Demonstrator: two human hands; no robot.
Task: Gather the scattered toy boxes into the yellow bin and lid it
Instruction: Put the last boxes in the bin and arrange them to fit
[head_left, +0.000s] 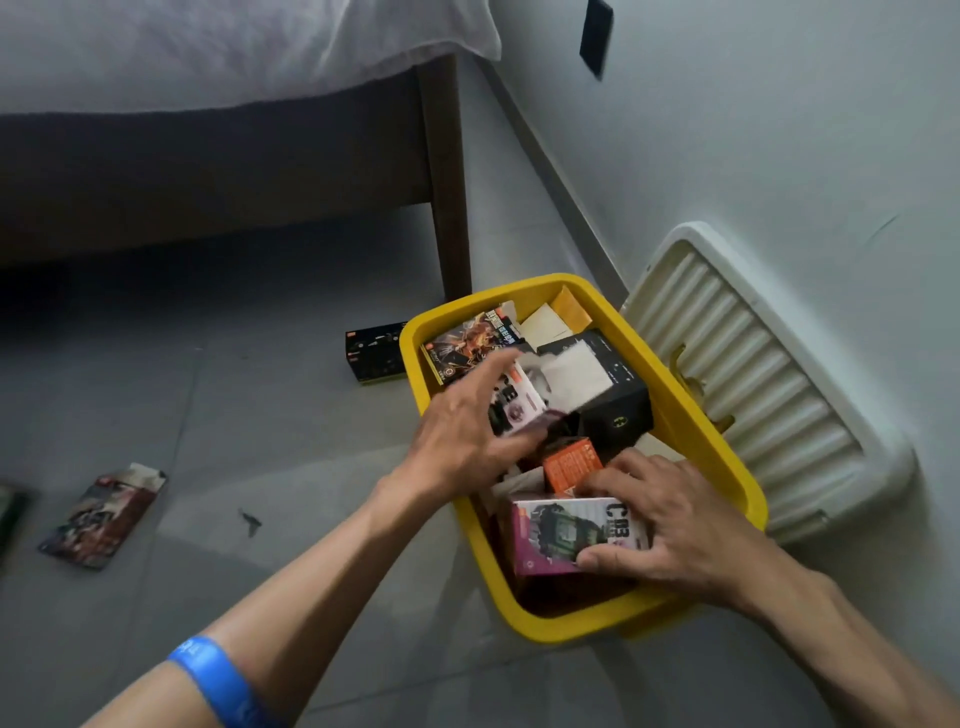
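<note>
Yellow bin (691, 415) on the grey floor (260, 395), lower centre-right of the frame, crowded with toy boxes. Right hand (691, 525) curled round a pink-and-white box (550, 535) at the bin's near end, thumb on its lower edge. Left hand (467, 431) over the bin's left rim, fingers spread and blurred, on a white-and-purple box (519, 410); cannot tell whether gripping it or only touching. Between them a small orange box (571, 467); beyond, a black box (618, 400) and a dark picture box (472, 338). White ribbed lid (769, 374) leaning on the wall, right of the bin. Still outside: a black box on the floor (374, 353) half hidden behind the bin's left wall, a flat box (104, 514) at lower left, another cut off by the left edge. Bed leg (447, 171) above. Blue wristband (218, 680) on the left forearm
</note>
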